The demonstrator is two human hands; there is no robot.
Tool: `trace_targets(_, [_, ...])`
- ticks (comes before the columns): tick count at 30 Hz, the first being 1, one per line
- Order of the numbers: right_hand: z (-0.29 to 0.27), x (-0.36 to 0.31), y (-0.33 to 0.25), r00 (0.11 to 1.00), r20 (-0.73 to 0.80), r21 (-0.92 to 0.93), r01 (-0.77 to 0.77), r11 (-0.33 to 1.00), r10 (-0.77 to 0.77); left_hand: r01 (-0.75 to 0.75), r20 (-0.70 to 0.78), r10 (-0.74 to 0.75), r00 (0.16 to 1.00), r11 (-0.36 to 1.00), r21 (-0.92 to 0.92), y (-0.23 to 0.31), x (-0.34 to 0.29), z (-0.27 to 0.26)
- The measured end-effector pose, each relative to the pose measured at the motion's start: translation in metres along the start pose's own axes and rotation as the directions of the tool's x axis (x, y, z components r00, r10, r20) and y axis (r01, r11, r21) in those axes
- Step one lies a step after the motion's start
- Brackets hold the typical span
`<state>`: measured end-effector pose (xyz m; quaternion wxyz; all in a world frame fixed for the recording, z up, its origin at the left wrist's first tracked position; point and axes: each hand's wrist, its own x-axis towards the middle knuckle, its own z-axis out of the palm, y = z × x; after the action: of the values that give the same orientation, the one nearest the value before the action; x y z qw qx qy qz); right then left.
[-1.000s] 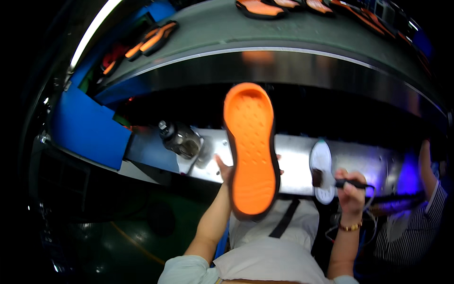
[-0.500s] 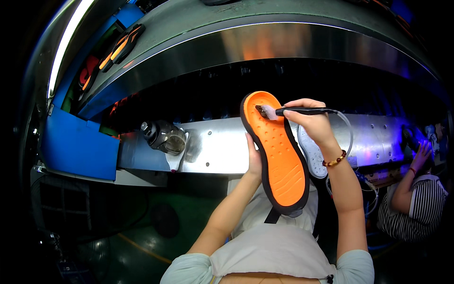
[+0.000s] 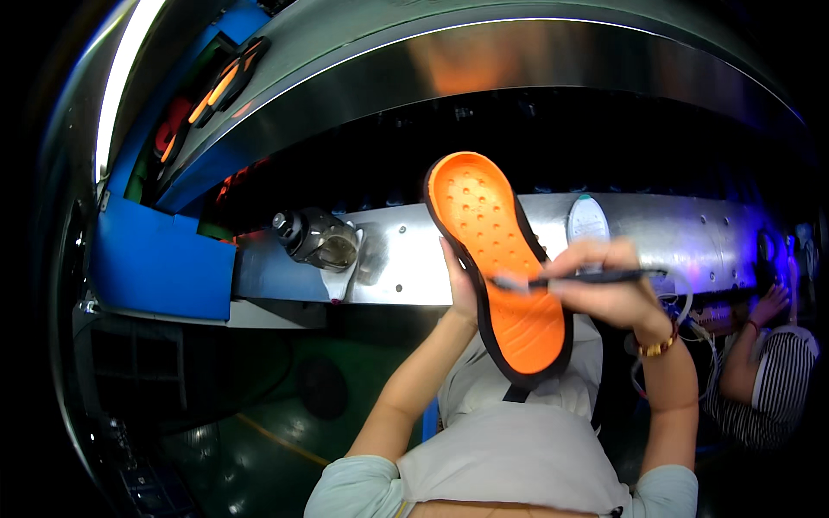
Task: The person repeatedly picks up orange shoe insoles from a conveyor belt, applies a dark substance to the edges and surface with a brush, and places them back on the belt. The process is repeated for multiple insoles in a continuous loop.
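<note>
Left hand [image 3: 462, 285]: gripping the orange sole with black rim [image 3: 477, 220] by its left side, thumb along the edge, other fingers hidden beneath. Sole is raised over the near edge of the metal bench [image 3: 414, 259], dimpled end toward the far edge and slanting left, ridged end toward the wearer's apron [image 3: 518, 453].

Right hand [image 3: 609, 285]: closed around a black-handled brush [image 3: 537, 282], slightly blurred; a pale cable [image 3: 688, 298] trails near the wrist. Brush tip lies over the orange face, below the dimples; contact cannot be confirmed.

On bench: white sole [image 3: 588, 217] by the far edge, lower part hidden behind the right hand. Toward the left end, a dark-capped bottle [image 3: 324, 246] on a white cloth [image 3: 338, 283] that overhangs the near edge.

Beyond the right end: a co-worker in a striped top [image 3: 781, 371].
</note>
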<state>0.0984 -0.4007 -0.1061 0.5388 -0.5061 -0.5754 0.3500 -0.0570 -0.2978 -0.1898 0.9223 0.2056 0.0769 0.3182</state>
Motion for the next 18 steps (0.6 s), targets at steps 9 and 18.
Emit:
trace_targets(9, [0.007, 0.005, -0.011, 0.956, 0.213, -0.018, 0.212, 0.977, -0.203, 0.104, 0.138, -0.099, 0.985, 0.994, -0.027, -0.002, -0.002, 0.014])
trace_targets(18, [0.007, -0.003, -0.015, 0.966, 0.197, 0.098, 0.154, 0.983, -0.17, -0.152, -0.067, 0.159, 0.985, 0.983, 0.103, 0.01, 0.002, 0.027])
